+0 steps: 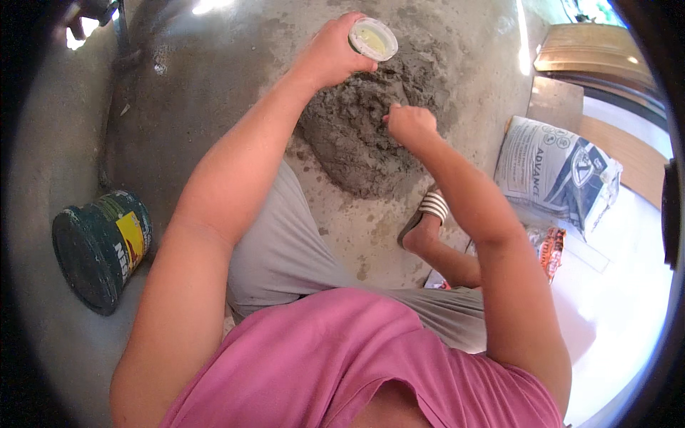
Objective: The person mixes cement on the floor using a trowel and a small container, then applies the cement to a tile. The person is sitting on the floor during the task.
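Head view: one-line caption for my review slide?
Left hand gripping a small tub, right hand at a wet grey mound on the floor.

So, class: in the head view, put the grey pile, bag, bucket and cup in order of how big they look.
1. Grey pile
2. Bag and bucket: too alike to rank
3. Cup

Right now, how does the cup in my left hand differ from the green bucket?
The cup is small; the bucket is larger.
The cup has a whitish rim; the bucket is dark green with a yellow label.
The left hand holds the cup; the bucket rests on the floor.
Both are round containers.
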`<state>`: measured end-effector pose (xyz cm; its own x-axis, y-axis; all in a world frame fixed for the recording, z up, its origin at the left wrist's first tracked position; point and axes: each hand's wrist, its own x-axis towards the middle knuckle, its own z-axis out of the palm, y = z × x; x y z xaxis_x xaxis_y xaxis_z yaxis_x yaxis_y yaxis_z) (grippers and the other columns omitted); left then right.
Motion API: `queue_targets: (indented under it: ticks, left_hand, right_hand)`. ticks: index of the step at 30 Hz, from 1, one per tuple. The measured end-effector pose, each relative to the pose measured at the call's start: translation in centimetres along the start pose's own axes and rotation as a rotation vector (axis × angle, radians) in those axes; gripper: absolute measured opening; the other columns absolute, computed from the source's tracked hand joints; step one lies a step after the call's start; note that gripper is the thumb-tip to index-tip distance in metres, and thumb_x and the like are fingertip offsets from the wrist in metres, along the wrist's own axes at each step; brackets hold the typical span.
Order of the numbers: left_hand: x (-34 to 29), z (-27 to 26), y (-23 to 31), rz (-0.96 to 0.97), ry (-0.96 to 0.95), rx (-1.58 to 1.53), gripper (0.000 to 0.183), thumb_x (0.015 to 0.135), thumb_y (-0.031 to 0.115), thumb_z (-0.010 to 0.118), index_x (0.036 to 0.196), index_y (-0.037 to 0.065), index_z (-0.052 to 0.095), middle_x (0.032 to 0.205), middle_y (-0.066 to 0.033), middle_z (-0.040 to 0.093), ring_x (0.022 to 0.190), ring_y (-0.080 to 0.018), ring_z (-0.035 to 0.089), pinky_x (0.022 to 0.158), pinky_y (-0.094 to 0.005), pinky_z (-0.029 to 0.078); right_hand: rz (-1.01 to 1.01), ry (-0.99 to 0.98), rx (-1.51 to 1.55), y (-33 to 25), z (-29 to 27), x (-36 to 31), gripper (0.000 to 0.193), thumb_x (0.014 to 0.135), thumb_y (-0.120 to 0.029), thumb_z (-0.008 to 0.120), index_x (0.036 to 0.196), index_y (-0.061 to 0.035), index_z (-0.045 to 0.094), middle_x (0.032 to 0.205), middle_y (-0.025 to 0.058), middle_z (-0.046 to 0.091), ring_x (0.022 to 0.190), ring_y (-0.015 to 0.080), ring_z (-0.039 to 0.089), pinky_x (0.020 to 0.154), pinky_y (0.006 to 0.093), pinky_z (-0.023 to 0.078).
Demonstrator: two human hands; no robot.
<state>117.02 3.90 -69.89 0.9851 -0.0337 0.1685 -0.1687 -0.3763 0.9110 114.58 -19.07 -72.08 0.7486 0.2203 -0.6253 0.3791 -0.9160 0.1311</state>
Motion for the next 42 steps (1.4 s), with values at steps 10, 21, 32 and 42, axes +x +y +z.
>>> queue_targets:
  ticks: [10, 21, 32, 42]
  left_hand:
    - [0.0, 0.2, -0.3, 0.033, 0.063, 0.003, 0.081, 0.068, 0.012, 0.091, 0.139, 0.004, 0.054, 0.127, -0.0121, 0.068, 0.117, -0.0237, 0.064, 0.105, -0.0351, 0.048]
    - [-0.8, -1.6, 0.0, -0.061, 0.035, 0.013, 0.082, 0.070, 0.013, 0.091, 0.141, 0.004, 0.052, 0.130, -0.0114, 0.067, 0.118, -0.0224, 0.064, 0.105, -0.0350, 0.048]
    - [0.3, 0.3, -1.5, -0.042, 0.069, 0.049, 0.083, 0.071, 0.013, 0.091, 0.143, 0.007, 0.051, 0.127, -0.0104, 0.069, 0.118, -0.0224, 0.064, 0.104, -0.0353, 0.048]
    - [0.7, 0.8, -1.0, -0.046, 0.000, -0.032, 0.087, 0.070, 0.016, 0.093, 0.145, 0.005, 0.050, 0.126, -0.0128, 0.069, 0.118, -0.0232, 0.065, 0.104, -0.0356, 0.049]
  right_hand:
    - [0.131, 0.149, -0.103, 9.1, -3.4, -0.9, 0.037, 0.104, -0.035, 0.048, 0.119, -0.0043, 0.062, 0.112, 0.0223, 0.073, 0.104, 0.0399, 0.071, 0.087, 0.0516, 0.057]
    - [0.196, 0.037, 0.298, 6.7, 8.1, 2.4, 0.048, 0.105, -0.034, 0.045, 0.120, 0.0095, 0.057, 0.114, 0.0315, 0.069, 0.109, 0.0465, 0.067, 0.093, 0.0542, 0.053]
    - [0.188, 0.002, 0.533, 1.4, 6.2, -8.6, 0.040, 0.093, -0.013, 0.055, 0.127, 0.0044, 0.045, 0.101, 0.0350, 0.068, 0.102, 0.0508, 0.067, 0.089, 0.0578, 0.051]
    - [0.337, -0.063, 0.518, 1.5, 11.9, -4.4, 0.055, 0.107, -0.035, 0.027, 0.126, 0.0102, 0.052, 0.117, 0.0279, 0.070, 0.116, 0.0468, 0.064, 0.103, 0.0570, 0.046]
